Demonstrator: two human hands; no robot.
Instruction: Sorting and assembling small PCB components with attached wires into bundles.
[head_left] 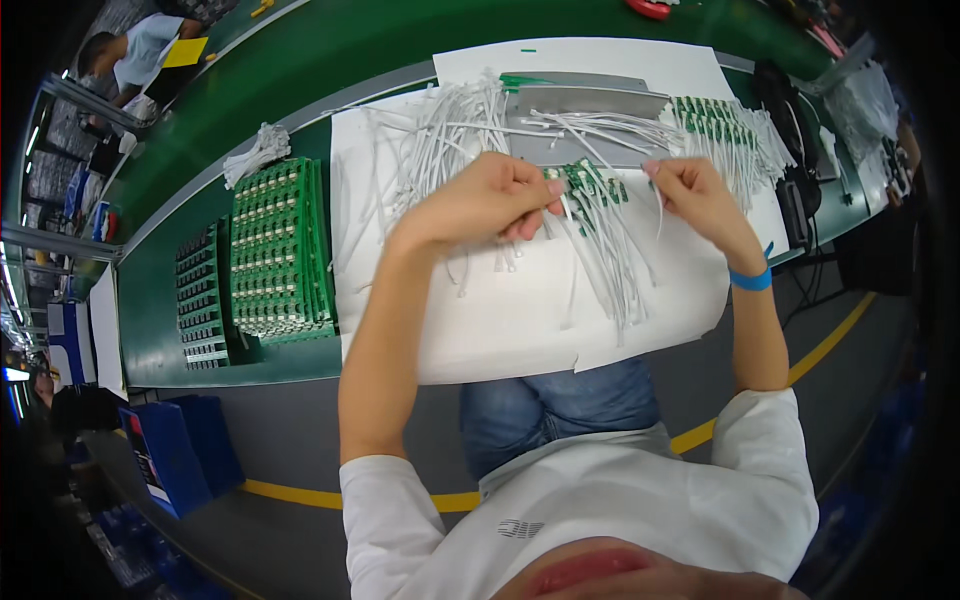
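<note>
The left hand [485, 205] is curled, its thumb and forefinger tips drawn together at the near edge of a small group of green circuit boards [614, 190] with white leads. From those tips the boards lie at three o'clock, just beside or touching; which of the two, I cannot tell. Nor can I tell whether the tips grip a lead or a board, since the hand's own fingers cover the spot. The right hand [700, 195] pinches a thin white strand [659, 212] between thumb and forefinger, the strand hanging toward six o'clock; from this pinch the boards sit at about eight o'clock, a little apart.

The boards' white leads [618, 280] fan toward five and six o'clock over a white sheet [440, 345]. They overlap too much to count, and they hide part of the boards.

From the boards, a grey metal plate [590, 101] stands at twelve o'clock, partly covered by loose leads. A tangled heap of white leads [455, 125] lies at ten o'clock, its lower part blocked by the left hand. More wired boards [715, 125] lie at two o'clock, and a stack of green panels [275, 250] at about eight o'clock, well apart. The darkened rim of the view cuts off the surroundings.
</note>
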